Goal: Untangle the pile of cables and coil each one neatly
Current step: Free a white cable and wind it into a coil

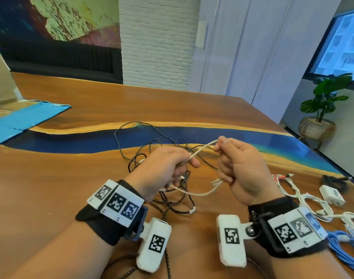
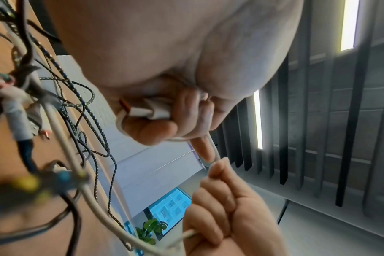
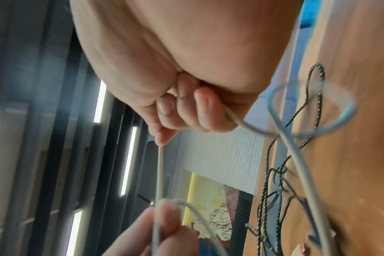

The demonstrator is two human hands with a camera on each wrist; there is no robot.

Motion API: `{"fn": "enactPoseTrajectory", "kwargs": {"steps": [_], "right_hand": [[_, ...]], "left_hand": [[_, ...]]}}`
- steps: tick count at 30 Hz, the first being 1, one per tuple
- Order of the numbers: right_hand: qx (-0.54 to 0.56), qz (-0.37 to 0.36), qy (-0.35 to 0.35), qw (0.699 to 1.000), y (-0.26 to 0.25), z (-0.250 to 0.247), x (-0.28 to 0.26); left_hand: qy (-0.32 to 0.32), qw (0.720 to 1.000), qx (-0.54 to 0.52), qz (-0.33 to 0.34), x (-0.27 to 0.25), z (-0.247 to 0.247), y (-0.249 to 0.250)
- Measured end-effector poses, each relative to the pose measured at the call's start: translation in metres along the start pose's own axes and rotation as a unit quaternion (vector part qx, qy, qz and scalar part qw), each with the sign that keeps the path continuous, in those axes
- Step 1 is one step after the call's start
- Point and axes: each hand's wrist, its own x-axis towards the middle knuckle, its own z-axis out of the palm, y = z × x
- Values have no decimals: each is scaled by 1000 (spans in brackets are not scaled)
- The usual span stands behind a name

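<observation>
Both hands are raised over the wooden table [image 1: 91,178] and hold one white cable [image 1: 202,151]. My left hand [image 1: 168,168] has its fingers curled round the cable and round a white plug [image 2: 151,110] in the palm. My right hand [image 1: 234,158] pinches the same cable [image 3: 160,166] at its fingertips, with more of it folded inside the fist. A slack loop of the white cable [image 1: 194,193] hangs between the wrists. Under the hands lies a tangle of dark braided cables [image 1: 152,150].
At the right lie bundled white cables [image 1: 305,200], a white charger block [image 1: 332,195], a black cable [image 1: 333,181] and a blue cable [image 1: 345,248]. A blue sheet [image 1: 21,121] covers the far left corner. A potted plant [image 1: 323,105] stands beyond the table's right edge.
</observation>
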Motion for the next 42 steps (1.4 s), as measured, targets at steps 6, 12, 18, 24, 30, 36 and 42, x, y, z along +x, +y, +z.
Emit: {"fn": "enactPoseTrajectory", "kwargs": {"steps": [6,12,18,24,30,36,42], "right_hand": [[-98,-15,53,994,7,-7,4],[-243,-29,3,970,9,-2,2],[-281,95,-264,918,11,20,-15],[-178,-4,-216,960,2,23,-18],[-48,-30,-12,998,-4,2,-3],[93,42,3,995,-1,5,0],[60,61,6,996,-3,-4,2]], "left_hand": [[-76,978,-193,-34,-5,-6,7],[-47,906,-420,21,-3,-8,15],[124,901,-405,93,7,-16,9],[97,994,-10,50,3,1,3],[-83,997,5,-6,-6,-5,5],[-30,979,-204,6,-5,-7,11],[-71,917,-393,-2,-5,-19,17]]}}
